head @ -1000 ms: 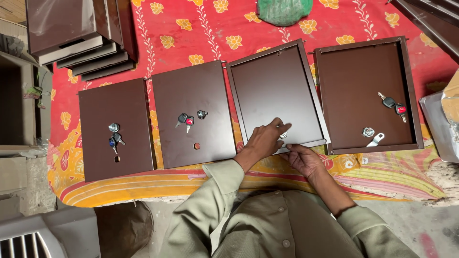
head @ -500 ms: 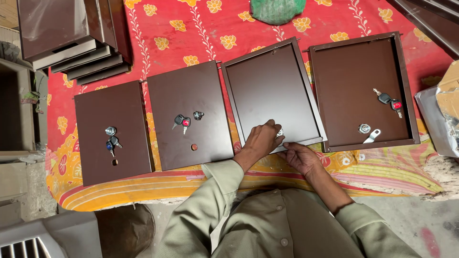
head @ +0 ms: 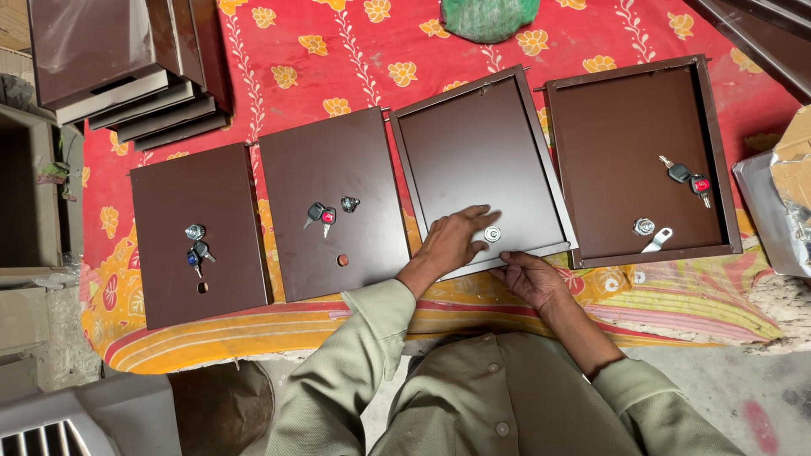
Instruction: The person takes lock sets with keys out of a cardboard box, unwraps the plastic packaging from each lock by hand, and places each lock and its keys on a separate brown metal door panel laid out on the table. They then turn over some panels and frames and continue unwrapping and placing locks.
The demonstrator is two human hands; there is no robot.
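Since the earlier frame, left hand (head: 452,241) is flattened, fingers spread, onto the brown panel (head: 477,160) at frame centre, tips beside the round silver lock (head: 492,235). Right hand (head: 528,277) is curled on the panel's lower edge, thumb on top. Keys (head: 321,214) are seen on the panel at left of centre, above red cloth (head: 355,51).

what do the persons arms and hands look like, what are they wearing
Both arms are in long sleeves of a plain olive-khaki shirt with a buttoned front. The left sleeve ends in a loose cuff at the wrist; the right sleeve stops higher, leaving the forearm bare. The left hand and right hand are bare: no gloves or watch visible.
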